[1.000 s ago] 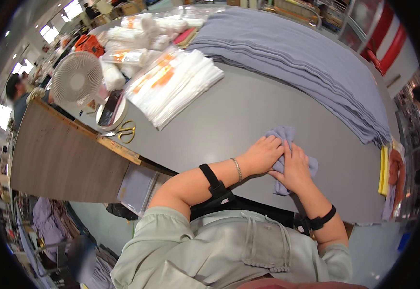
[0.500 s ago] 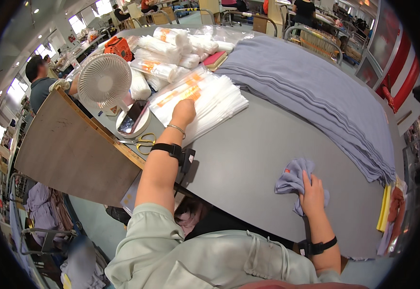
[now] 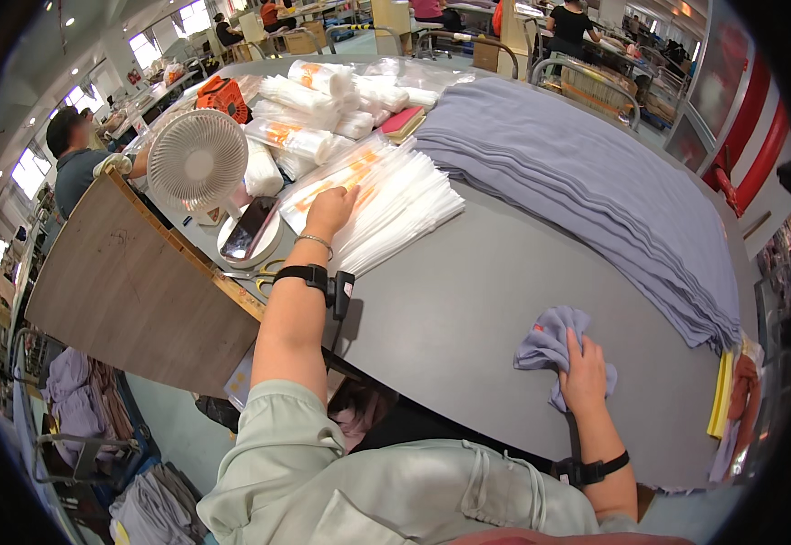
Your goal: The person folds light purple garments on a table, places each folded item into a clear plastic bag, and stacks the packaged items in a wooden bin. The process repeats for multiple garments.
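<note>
My left hand (image 3: 330, 213) lies on a fanned stack of clear and white plastic bags (image 3: 405, 209) with orange print. Its fingers are curled down on the top bag, and the fingertips are partly hidden. At the right, my right hand (image 3: 584, 371) grips a crumpled grey-blue cloth (image 3: 548, 341) against the grey table (image 3: 441, 313). A small orange-red mark shows on this cloth. Beyond both hands, a long layered pile of grey-blue fabric (image 3: 577, 173) curves along the far right of the table.
Left of the bags stand a white fan (image 3: 197, 159), a phone (image 3: 250, 227) on the fan's base, and scissors (image 3: 266, 277). Rolled bag bundles (image 3: 300, 104), an orange device (image 3: 223, 96) and a red notebook (image 3: 403, 123) lie behind. A wooden panel (image 3: 132, 282) borders the left; a person (image 3: 78, 163) sits beyond.
My left hand has drawn slightly left and toward me over the bags, and the stack has shifted a little. My right hand and the cloth stay nearly in place.
</note>
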A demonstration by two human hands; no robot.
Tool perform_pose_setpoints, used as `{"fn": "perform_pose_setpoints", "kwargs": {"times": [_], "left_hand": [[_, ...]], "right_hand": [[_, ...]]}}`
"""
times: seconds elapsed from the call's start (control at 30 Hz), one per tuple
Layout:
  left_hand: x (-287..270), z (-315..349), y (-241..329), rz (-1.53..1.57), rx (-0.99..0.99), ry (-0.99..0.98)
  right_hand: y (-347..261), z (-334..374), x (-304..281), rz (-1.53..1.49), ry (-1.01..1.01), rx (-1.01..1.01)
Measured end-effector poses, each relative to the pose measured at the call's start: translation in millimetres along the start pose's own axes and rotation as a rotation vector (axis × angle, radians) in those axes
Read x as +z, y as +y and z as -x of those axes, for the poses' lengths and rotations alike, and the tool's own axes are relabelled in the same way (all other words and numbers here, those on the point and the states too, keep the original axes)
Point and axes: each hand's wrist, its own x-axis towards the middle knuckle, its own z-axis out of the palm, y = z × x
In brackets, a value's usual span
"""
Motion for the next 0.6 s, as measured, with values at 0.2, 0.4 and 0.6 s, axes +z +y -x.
{"fn": "perform_pose_setpoints", "kwargs": {"times": [0.2,0.4,0.6], "left_hand": [[-17.5,-1.4,4.8,-0.009,0.08,0.315],[-29.6,10.2,19.7,-0.115,0.094,0.242],[-19.0,-1.3,2.4,-0.018,0.117,0.295]], "right_hand": [[-0.4,1.0,1.4,0.004,0.001,0.016],[-0.2,0.2,2.1,0.003,0.0,0.016],[1.7,1.7,4.3,-0.001,0.028,0.009]]}}
